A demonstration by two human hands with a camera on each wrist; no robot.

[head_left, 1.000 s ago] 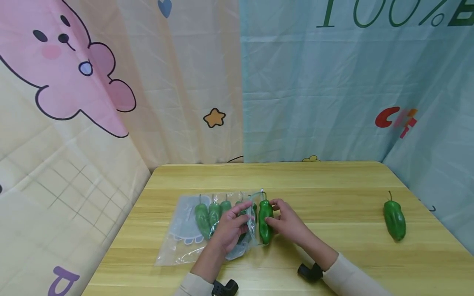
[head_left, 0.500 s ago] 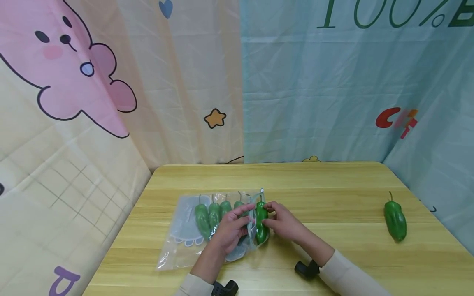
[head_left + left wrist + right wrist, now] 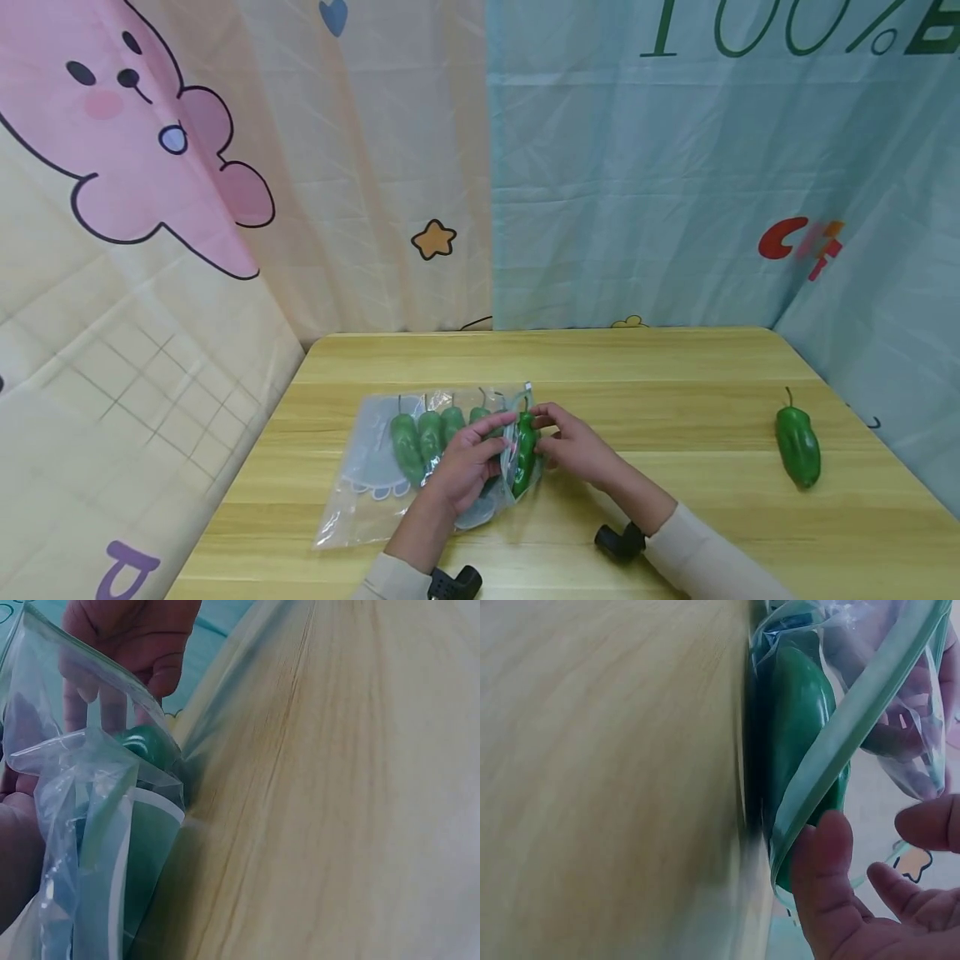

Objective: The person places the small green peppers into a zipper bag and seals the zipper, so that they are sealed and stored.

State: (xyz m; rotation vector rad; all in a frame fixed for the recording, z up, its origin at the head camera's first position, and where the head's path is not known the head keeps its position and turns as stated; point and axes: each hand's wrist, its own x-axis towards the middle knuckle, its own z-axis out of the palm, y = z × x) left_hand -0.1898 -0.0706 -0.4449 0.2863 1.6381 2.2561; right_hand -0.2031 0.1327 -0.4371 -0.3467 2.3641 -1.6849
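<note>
A clear zip bag [image 3: 341, 508] lies on the table with several green peppers [image 3: 407, 450] side by side inside it. My left hand [image 3: 463, 467] grips the upper film near the bag's mouth, raising it. Just inside that mouth lies one more green pepper [image 3: 525, 457], its stem toward the far side; in the right wrist view this pepper [image 3: 799, 712] shows behind the pale zip strip [image 3: 855, 712]. My right hand [image 3: 576, 446] touches its right side with spread fingertips. In the right wrist view the thumb [image 3: 825, 855] rests at the strip.
Another green pepper [image 3: 798, 446] lies alone at the table's right side. The wooden table [image 3: 675, 367] ends at printed curtains [image 3: 637, 208] behind. Black wrist cameras [image 3: 621, 543] sit on both wrists.
The pepper at the bag's mouth has moved left, from the edge of the opening to inside it. My right hand has followed it slightly left; my left hand has stayed nearly still.
</note>
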